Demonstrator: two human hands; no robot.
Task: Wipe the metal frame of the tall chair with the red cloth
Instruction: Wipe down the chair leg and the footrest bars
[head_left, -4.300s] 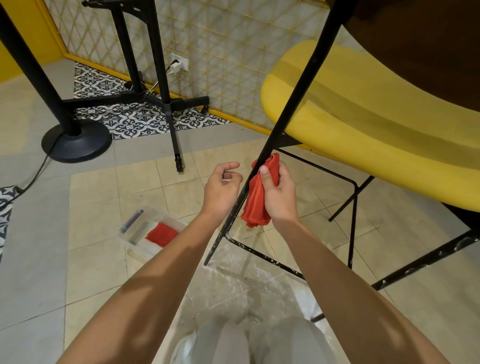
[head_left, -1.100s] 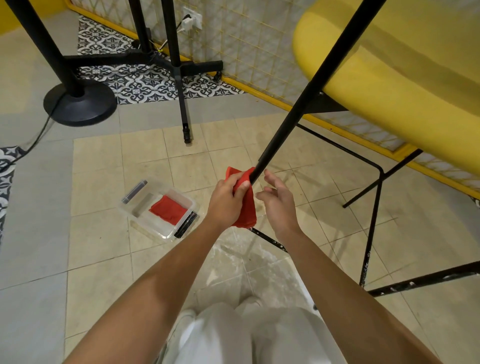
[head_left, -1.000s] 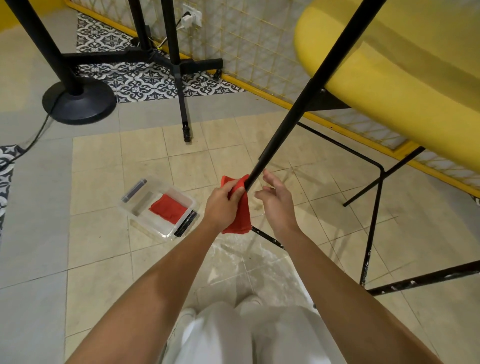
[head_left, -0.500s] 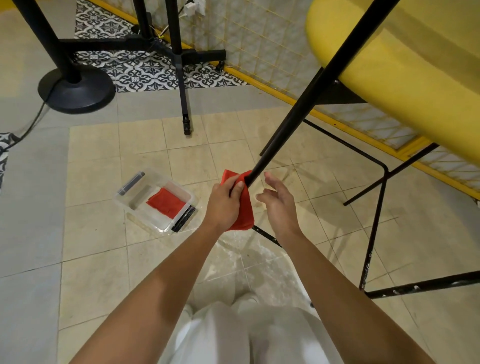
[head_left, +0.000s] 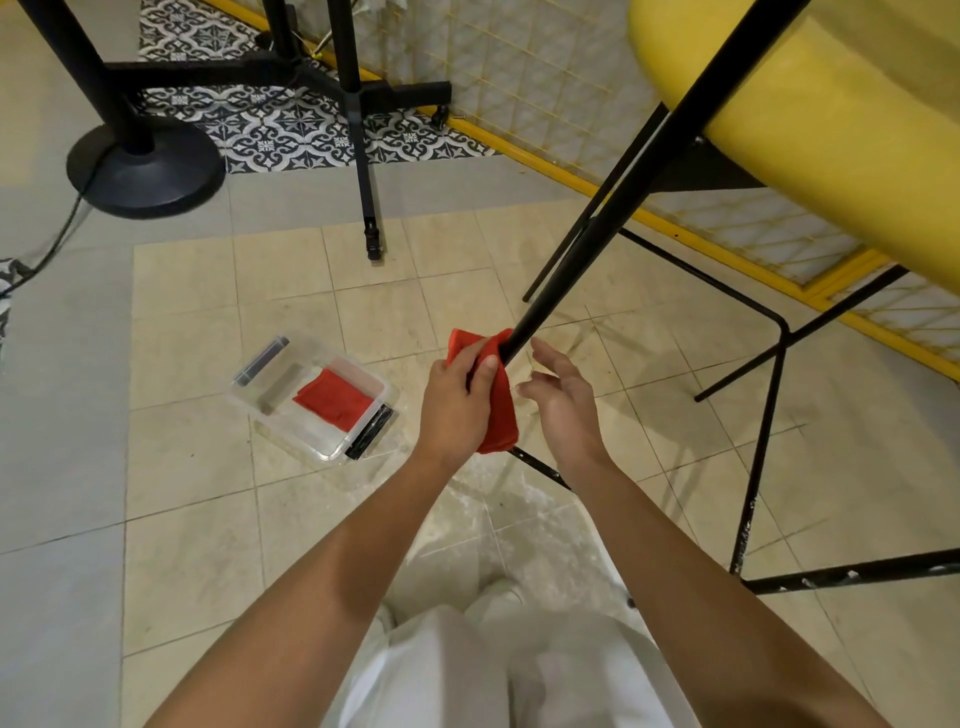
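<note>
Two bare hands are low on the black metal chair leg (head_left: 618, 202). We note the left hand (head_left: 454, 408) clenched round the red cloth (head_left: 501, 415), its fingers (head_left: 470, 353) and thumb wrapping the cloth about the leg. The fold sits on the lower part of the leg, just above where a thin cross-bar (head_left: 540, 469) shows below the hand. A loose tail of cloth hangs down past the palm.

The right hand (head_left: 566, 415) is just beside the cloth, fingers released and lightly spread, holding nothing. Whether a fingertip brushes the cloth we cannot tell.

The leg slants up and right to the underside of the yellow seat (head_left: 831, 104). More thin black bars run under the seat to the right, and a lower bar (head_left: 852, 574) is flecked with pale spots.

On the tiled floor (head_left: 187, 457) left of the hands lies a clear plastic box (head_left: 324, 453) with a second red cloth (head_left: 332, 400) folded inside. Farther off — a round black base (head_left: 145, 171) and a black stand leg (head_left: 358, 156) by patterned tiles (head_left: 291, 130). Pale trousers (head_left: 467, 675) show at the bottom edge.
</note>
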